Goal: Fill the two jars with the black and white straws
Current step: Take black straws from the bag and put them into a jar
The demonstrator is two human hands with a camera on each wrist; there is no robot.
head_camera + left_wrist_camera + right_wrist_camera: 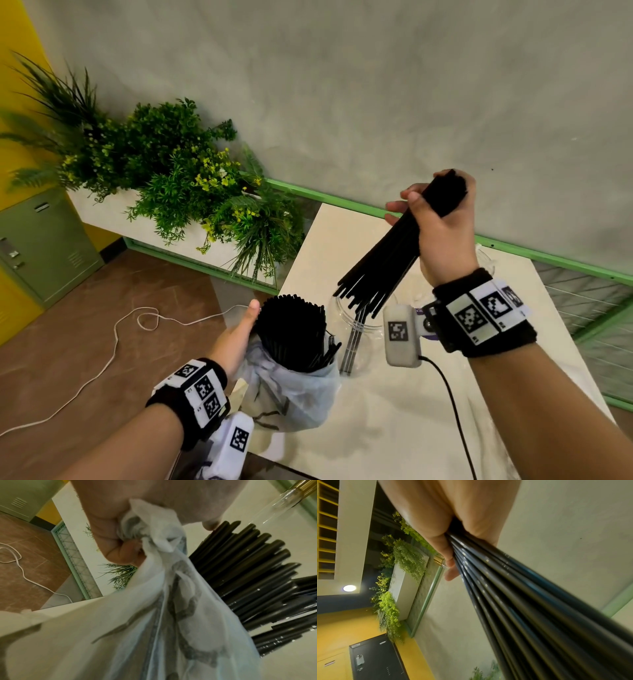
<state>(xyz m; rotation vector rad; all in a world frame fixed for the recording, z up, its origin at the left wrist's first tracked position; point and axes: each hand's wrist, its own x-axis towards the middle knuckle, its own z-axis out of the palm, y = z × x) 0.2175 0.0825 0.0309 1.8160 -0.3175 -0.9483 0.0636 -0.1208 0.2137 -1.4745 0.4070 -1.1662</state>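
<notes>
Overhead, right hand (pixel 442 233) grips glossy black straws (pixel 380 267) above clear jar (pixel 356 318).

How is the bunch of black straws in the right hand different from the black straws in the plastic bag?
The bunch in the right hand is smaller; the straws in the bag make a thicker bundle. The hand's bunch is held in the air, tilted, lower ends fanning out over the clear jar; the bag's straws stand nearly upright, packed tight, in the plastic bag that the left hand grips. Both are plain black straws.
</notes>
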